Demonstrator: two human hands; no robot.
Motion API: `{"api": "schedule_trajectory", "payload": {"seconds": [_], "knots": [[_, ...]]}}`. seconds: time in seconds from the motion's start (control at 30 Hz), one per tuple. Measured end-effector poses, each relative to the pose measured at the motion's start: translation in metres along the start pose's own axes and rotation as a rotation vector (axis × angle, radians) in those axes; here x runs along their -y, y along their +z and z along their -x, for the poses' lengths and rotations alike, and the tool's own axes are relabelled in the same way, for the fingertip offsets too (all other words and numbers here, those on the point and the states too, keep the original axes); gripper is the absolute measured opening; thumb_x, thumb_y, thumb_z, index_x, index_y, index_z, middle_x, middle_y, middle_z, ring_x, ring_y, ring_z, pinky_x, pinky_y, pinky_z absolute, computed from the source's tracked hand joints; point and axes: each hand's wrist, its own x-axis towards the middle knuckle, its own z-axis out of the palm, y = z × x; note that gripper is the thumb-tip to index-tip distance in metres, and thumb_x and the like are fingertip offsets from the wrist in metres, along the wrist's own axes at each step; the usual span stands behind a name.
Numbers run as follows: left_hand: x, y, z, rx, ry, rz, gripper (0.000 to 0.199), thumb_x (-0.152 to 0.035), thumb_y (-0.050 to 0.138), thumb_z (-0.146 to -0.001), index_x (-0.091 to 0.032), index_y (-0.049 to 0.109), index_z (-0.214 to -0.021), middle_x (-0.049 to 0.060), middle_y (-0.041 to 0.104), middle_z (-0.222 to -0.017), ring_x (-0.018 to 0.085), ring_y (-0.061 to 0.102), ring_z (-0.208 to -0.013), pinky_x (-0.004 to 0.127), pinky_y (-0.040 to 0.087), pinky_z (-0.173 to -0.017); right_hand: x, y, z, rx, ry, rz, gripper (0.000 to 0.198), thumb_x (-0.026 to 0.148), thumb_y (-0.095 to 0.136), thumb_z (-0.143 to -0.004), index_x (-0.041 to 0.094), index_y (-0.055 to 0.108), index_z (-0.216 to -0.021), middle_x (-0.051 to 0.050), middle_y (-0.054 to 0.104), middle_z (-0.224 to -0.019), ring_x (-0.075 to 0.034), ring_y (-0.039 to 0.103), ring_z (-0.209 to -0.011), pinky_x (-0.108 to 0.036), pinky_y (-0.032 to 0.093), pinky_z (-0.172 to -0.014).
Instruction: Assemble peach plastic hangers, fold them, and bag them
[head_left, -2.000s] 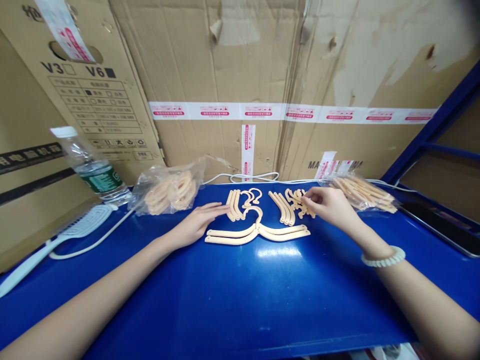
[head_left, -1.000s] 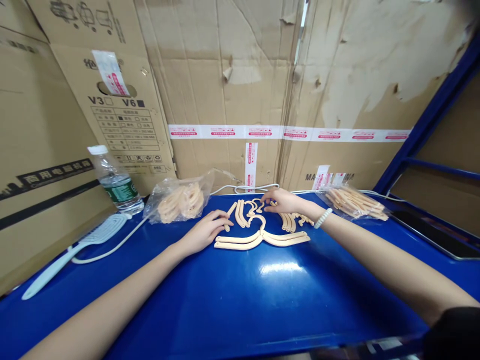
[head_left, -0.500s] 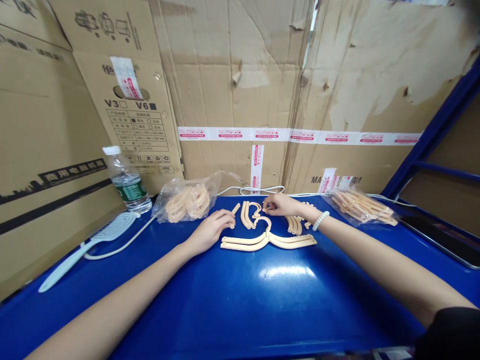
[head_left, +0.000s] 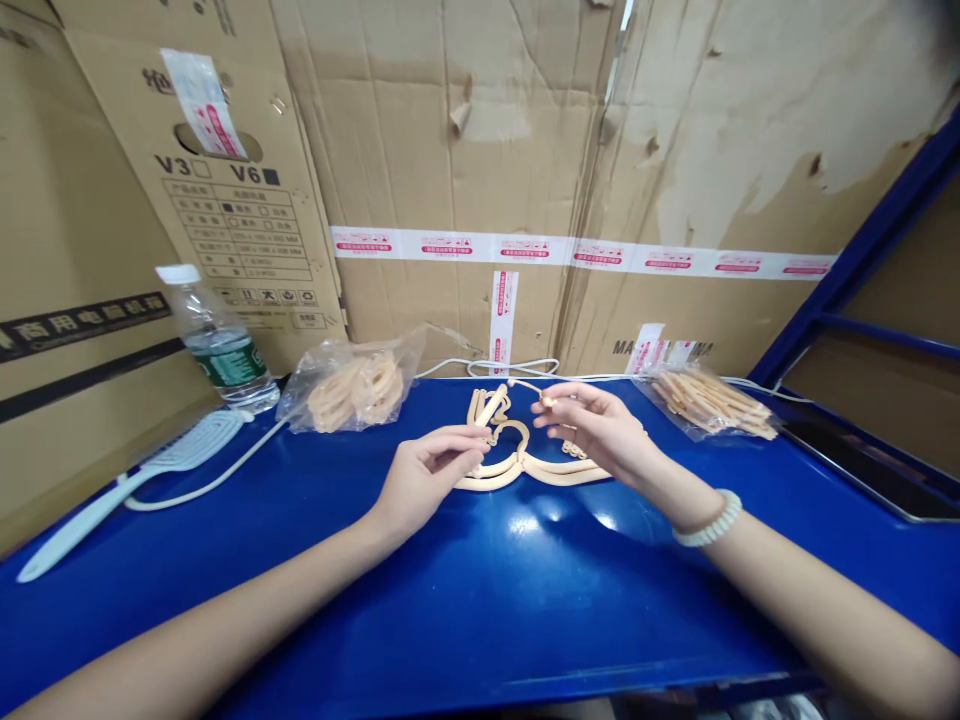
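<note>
The left hand (head_left: pixel 421 478) grips a bar (head_left: pixel 492 407) and the right hand (head_left: pixel 611 432) pinches a hook (head_left: pixel 529 386), each by one end, apparently so the other ends stay exposed.

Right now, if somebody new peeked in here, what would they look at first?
Probably the left hand, holding a pale stick, and the right hand, pinching a thin curved piece, above the bright blue table. A pale hanger shape lies on it, partly hidden by the hands. At the left, a green-labelled water bottle stands near cardboard boxes.
</note>
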Motion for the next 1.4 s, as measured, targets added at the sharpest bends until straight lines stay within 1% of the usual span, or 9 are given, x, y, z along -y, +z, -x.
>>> {"api": "schedule_trajectory", "payload": {"seconds": [0.13,0.3,0.37,0.47,0.53,0.67,1.0,1.17,1.4], "knots": [[-0.003,0.007,0.006,-0.018,-0.105,0.091,0.008,-0.025,0.073,-0.077,-0.018,0.068,-0.08,0.005,0.071,-0.095,0.021,0.071,-0.091,0.026,0.058,-0.07,-0.008,0.01,0.013,-0.022,0.138,-0.198,0.023,0.028,0.08,-0.07,0.019,0.074,-0.091,-0.005,0.076,-0.092,-0.016,0.072,-0.084,-0.025,0.056,-0.076],[-0.003,0.006,0.004,-0.104,-0.3,0.351,0.055,-0.02,0.08,-0.07,-0.026,0.055,-0.118,0.005,0.06,-0.12,0.016,0.069,-0.084,0.024,0.058,-0.064,-0.013,0.011,0.017,-0.132,0.205,-0.316,0.023,0.026,0.083,-0.068,0.017,0.073,-0.085,-0.003,0.076,-0.084,-0.01,0.069,-0.071,-0.02,0.055,-0.072],[-0.003,0.006,0.004,-0.079,-0.319,0.389,0.063,-0.02,0.08,-0.07,-0.025,0.051,-0.126,0.006,0.061,-0.118,0.017,0.066,-0.085,0.026,0.058,-0.067,-0.014,0.012,0.018,-0.157,0.227,-0.348,0.025,0.02,0.086,-0.062,0.017,0.069,-0.08,-0.002,0.075,-0.082,-0.008,0.067,-0.067,-0.02,0.055,-0.071],[-0.002,0.007,0.006,-0.015,-0.346,0.389,0.053,-0.022,0.08,-0.071,-0.02,0.056,-0.119,0.003,0.066,-0.092,0.017,0.064,-0.082,0.028,0.056,-0.069,-0.017,0.015,0.02,-0.141,0.244,-0.39,0.032,0.013,0.088,-0.059,0.019,0.063,-0.079,0.0,0.074,-0.079,-0.009,0.067,-0.068,-0.022,0.056,-0.074],[-0.001,0.007,0.008,-0.002,-0.35,0.372,0.039,-0.023,0.08,-0.071,-0.019,0.06,-0.104,0.001,0.066,-0.085,0.015,0.064,-0.076,0.028,0.056,-0.069,-0.019,0.017,0.022,-0.098,0.255,-0.399,0.039,0.013,0.087,-0.06,0.02,0.065,-0.091,0.001,0.074,-0.079,-0.01,0.069,-0.072,-0.025,0.057,-0.077],[-0.003,0.009,0.009,0.02,-0.317,0.323,0.026,-0.022,0.08,-0.069,-0.018,0.056,-0.079,-0.001,0.065,-0.081,0.015,0.066,-0.075,0.028,0.056,-0.072,-0.024,0.021,0.027,-0.007,0.277,-0.323,0.031,0.017,0.085,-0.065,0.017,0.07,-0.092,-0.002,0.074,-0.085,-0.013,0.07,-0.077,-0.027,0.058,-0.079],[-0.008,0.012,0.013,0.092,-0.213,0.149,0.019,-0.023,0.075,-0.073,-0.018,0.057,-0.073,-0.001,0.062,-0.077,0.017,0.067,-0.075,0.029,0.056,-0.069,-0.019,0.033,0.04,0.187,0.342,-0.259,0.016,0.03,0.078,-0.078,0.017,0.069,-0.083,-0.004,0.07,-0.099,-0.015,0.067,-0.095,-0.027,0.056,-0.083],[-0.012,0.014,0.017,0.115,-0.146,0.159,0.015,-0.02,0.071,-0.077,-0.019,0.057,-0.073,0.0,0.064,-0.08,0.018,0.069,-0.079,0.029,0.057,-0.071,-0.019,0.038,0.042,0.238,0.369,-0.27,0.02,0.031,0.077,-0.079,0.016,0.067,-0.086,-0.005,0.069,-0.095,-0.015,0.068,-0.086,-0.029,0.058,-0.078],[-0.016,0.012,0.018,0.181,0.028,-0.035,0.014,-0.02,0.067,-0.084,-0.019,0.059,-0.073,0.004,0.068,-0.081,0.019,0.067,-0.078,0.033,0.054,-0.074,-0.02,0.038,0.042,0.204,0.41,-0.236,0.023,0.031,0.08,-0.075,0.015,0.068,-0.086,-0.002,0.068,-0.083,-0.013,0.068,-0.074,-0.026,0.057,-0.073]]}}
